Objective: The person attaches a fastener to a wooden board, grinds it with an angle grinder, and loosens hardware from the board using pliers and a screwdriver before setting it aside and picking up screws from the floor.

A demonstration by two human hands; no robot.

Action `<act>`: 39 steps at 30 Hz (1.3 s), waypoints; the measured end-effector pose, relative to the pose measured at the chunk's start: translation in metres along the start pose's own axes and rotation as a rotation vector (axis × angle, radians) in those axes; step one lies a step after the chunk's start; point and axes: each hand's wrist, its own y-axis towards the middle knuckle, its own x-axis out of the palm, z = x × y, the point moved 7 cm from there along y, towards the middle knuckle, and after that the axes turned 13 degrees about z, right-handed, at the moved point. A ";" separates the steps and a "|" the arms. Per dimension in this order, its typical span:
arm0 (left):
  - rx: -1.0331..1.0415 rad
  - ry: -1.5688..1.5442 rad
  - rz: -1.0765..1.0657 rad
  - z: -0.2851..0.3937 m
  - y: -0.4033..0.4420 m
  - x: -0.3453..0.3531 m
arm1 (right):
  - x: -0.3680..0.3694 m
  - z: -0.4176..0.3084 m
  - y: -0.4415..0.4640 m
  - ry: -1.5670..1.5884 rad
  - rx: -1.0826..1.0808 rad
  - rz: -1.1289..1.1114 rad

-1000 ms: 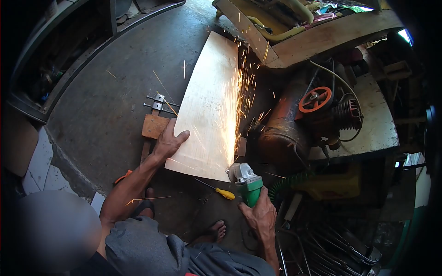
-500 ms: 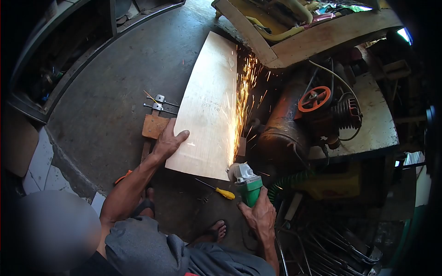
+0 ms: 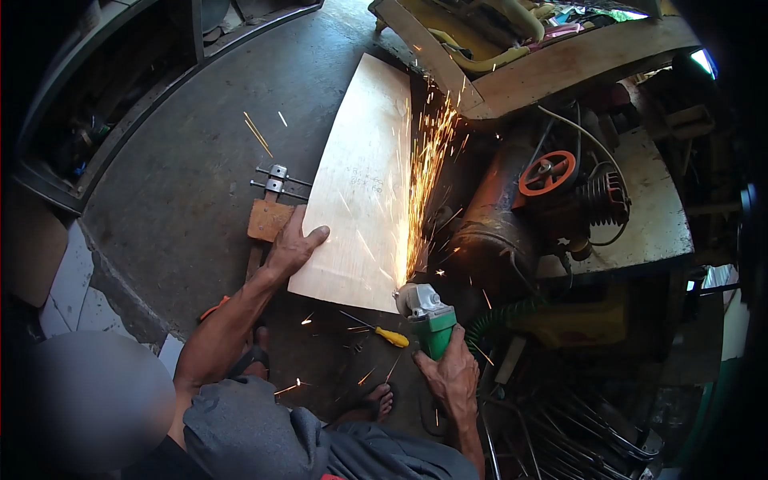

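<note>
My left hand [image 3: 293, 246] grips the left edge of a long, pale wood-grained panel [image 3: 356, 184], thumb on top and the other fingers mostly hidden at the edge. In my right hand [image 3: 452, 370] is a green and silver angle grinder [image 3: 433, 322]. Its disc meets the panel's near right corner, and a bright stream of sparks [image 3: 422, 192] shoots away along the right edge. Beside my left hand, an orange-brown block [image 3: 270, 219] with a metal clamp-like fitting [image 3: 275, 179] sits next to the panel. A yellow-handled screwdriver [image 3: 390, 336] lies on the floor below the near edge.
A rusty air compressor [image 3: 500, 216] with an orange wheel [image 3: 547, 173] stands to the right. Beyond the panel is a wooden frame [image 3: 576, 68]. Metal tubes [image 3: 576, 436] are piled at the lower right. My sandalled foot [image 3: 379, 402] is close to the screwdriver.
The spark stream has spread wider, with stray sparks now flying left over the floor and down near my feet. Both hands, the grinder and the panel stay almost in place.
</note>
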 end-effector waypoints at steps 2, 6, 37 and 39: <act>0.005 0.039 0.006 0.003 -0.001 -0.001 | 0.001 0.001 0.000 0.001 -0.005 0.000; -0.036 0.002 -0.003 0.001 -0.002 0.000 | 0.003 0.002 0.001 0.007 -0.038 -0.006; 0.010 -0.063 -0.006 -0.006 0.004 0.002 | 0.003 -0.001 0.005 0.006 -0.054 0.009; -0.005 -0.027 -0.007 -0.005 0.004 0.001 | 0.003 0.000 0.006 0.000 -0.053 0.007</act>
